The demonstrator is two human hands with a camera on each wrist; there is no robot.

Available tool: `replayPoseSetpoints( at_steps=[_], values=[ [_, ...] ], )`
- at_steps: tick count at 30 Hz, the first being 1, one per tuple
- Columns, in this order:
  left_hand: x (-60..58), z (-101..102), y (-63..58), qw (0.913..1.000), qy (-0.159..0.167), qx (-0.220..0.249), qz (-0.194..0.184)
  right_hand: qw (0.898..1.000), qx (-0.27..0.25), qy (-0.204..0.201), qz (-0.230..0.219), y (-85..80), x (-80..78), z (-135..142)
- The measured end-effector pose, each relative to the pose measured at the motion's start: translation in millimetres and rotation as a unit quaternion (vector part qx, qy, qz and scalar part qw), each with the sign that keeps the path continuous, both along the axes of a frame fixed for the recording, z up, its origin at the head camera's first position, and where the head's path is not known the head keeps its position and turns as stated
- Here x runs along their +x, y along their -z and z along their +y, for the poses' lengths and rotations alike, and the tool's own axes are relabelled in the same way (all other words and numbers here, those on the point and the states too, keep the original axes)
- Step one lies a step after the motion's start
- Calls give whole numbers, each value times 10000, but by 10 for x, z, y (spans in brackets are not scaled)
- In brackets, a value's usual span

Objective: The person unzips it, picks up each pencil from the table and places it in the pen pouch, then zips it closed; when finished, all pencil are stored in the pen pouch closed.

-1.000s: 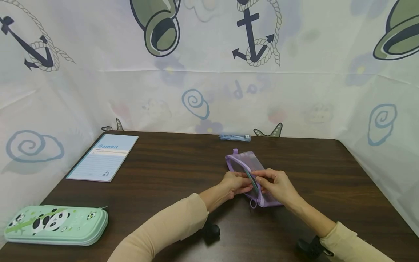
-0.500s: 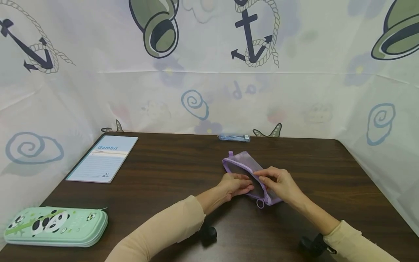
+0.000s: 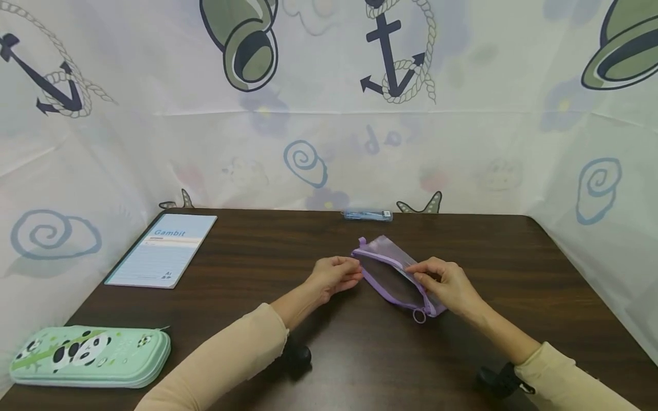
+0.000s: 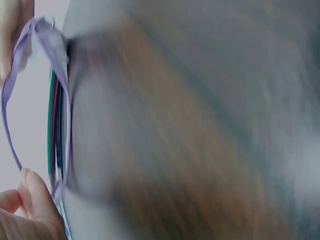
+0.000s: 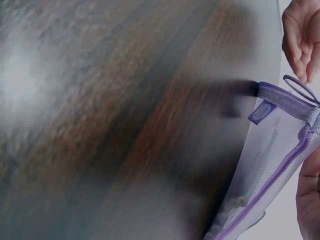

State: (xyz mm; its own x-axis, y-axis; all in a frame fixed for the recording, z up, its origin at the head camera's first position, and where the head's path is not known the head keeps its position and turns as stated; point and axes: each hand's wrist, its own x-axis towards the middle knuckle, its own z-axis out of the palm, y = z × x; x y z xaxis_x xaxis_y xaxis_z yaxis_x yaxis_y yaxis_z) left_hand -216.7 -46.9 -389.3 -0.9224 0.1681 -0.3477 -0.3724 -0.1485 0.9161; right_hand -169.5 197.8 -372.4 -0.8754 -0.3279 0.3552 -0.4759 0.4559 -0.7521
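A purple zippered mesh pencil pouch [image 3: 385, 251] lies right of the table's middle, its mouth gaping. My right hand [image 3: 447, 285] pinches the far right rim between thumb and fingers. At the opposite rim, my left hand [image 3: 334, 277] has its fingertips on the edge and appears to pinch it. The zipper's ring pull [image 3: 419, 315] hangs at the near end. Through the left wrist view, thin green, red and dark items [image 4: 57, 125] show along the pouch's side; their kind is unclear. In the right wrist view, mesh and a small purple tag [image 5: 262, 112] appear.
A mint pencil case with pandas [image 3: 89, 357] sits front left. Behind it lies a light-blue notebook [image 3: 161, 251]. At the back edge of the dark wooden table [image 3: 288, 240] is a small blue packaged item [image 3: 368, 216]. Printed white cloth [image 3: 329, 165] surrounds the table.
My left hand has drawn out of the pouch's mouth to its left rim. The mouth has widened, and the teal edge seen there earlier no longer shows. My right hand shifted slightly right.
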Motion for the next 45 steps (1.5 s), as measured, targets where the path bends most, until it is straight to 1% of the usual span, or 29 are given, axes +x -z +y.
replayPoseSetpoints(
  at_steps=[3,4,5,6,8,12,14,16,18,21,24,26,29,30,32,33,35,36,38,40,43,45],
  values=[
    [-74,-93,-13,9989,-463,-118,32,9999,59,-41,118,-2,8,38],
    [-97,-115,-16,9983,-558,-168,43,9998,86,-56,187,1,8,51],
    [-118,-131,-23,9980,-586,-228,36,9996,95,-84,240,3,6,63],
    [-135,-142,-29,9980,-550,-293,35,9995,86,-114,273,7,4,76],
    [-165,-152,-34,9985,-364,-404,2,9992,80,-198,329,18,-6,101],
    [-199,-119,-40,9981,203,-553,-206,9981,43,-411,458,37,-32,155],
    [-206,-88,-35,9970,361,-593,-327,9971,51,-503,576,48,-47,185],
    [-208,-57,-31,9964,425,-578,-448,9959,73,-557,715,56,-57,215],
    [-202,-28,-28,9966,413,-452,-549,9947,70,-576,849,67,-67,244],
    [-181,19,-34,9973,261,-36,-687,9934,100,-419,1062,76,-67,277],
    [-146,69,-45,9963,-34,420,-750,9929,223,-92,1165,77,-41,299],
    [-120,100,-48,9949,-222,649,-743,9933,369,248,1065,74,-6,310],
    [-90,128,-50,9926,-443,890,-691,9910,656,919,717,81,56,347],
    [-83,134,-51,9923,-500,922,-658,9902,679,1124,468,86,74,370],
    [-69,134,-59,9921,-563,955,-585,9882,586,1401,-207,92,110,421],
    [-63,131,-64,9924,-575,944,-541,9863,494,1472,-563,99,127,446],
    [-57,123,-66,9930,-572,917,-482,9795,177,1444,-1393,114,158,491],
    [-53,118,-68,9932,-567,905,-470,9734,-56,1373,-1835,122,172,505],
    [-44,108,-66,9937,-543,875,-449,9584,-490,1218,-2534,139,195,519],
    [-34,101,-60,9943,-527,829,-421,9394,-1000,1040,-3112,154,200,524],
    [-11,87,-60,9960,-451,709,-309,9123,-1681,871,-3632,163,189,531],
    [-4,73,-57,9973,-367,587,-228,8983,-2001,785,-3833,164,178,541]
  ],
)
